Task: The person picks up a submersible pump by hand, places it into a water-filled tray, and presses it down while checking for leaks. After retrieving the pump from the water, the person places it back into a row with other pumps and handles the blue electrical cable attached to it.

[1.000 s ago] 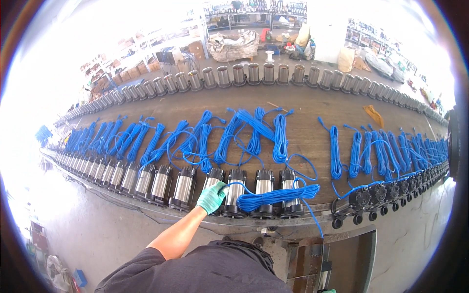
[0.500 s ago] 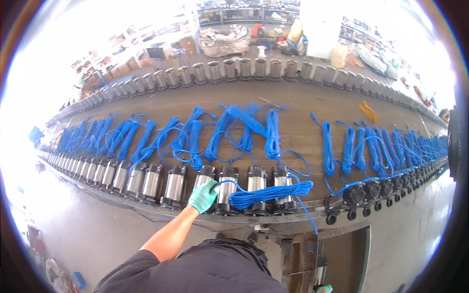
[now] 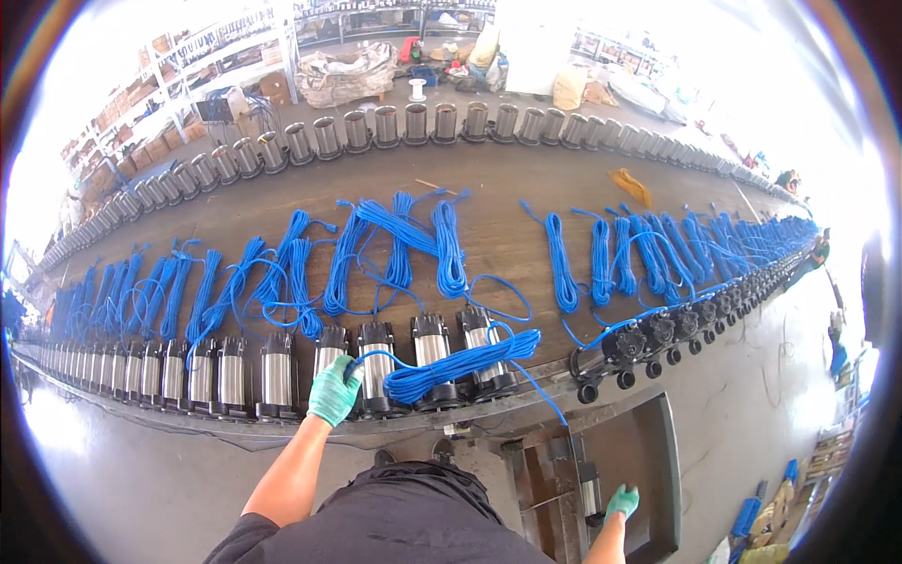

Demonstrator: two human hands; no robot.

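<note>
In a green glove, my left hand (image 3: 335, 390) is closed on the dark end of a blue cable, beside a steel motor (image 3: 331, 344) in the row along the bench's near edge. From there the cable runs right to a tied blue coil (image 3: 460, 367), which lies across several upright motors (image 3: 433, 351). My right hand (image 3: 622, 502), also gloved in green, is low on the right over a metal trough (image 3: 673, 451). Its fingers look curled, with nothing visible in them. Just left of it, a steel cylinder with black ends (image 3: 589, 491) stands inside the trough.
Many tied blue cable coils (image 3: 562, 263) lie across the long bench (image 3: 507, 188). Open steel cylinders (image 3: 414, 123) line its far edge. Black pump parts (image 3: 623, 346) line the near edge at right. A yellow cloth (image 3: 630, 186) rests toward the back.
The view has swung right, so the bench appears shifted left. My right hand has come further into view above the trough. My left hand stays on the cable by the motor.
</note>
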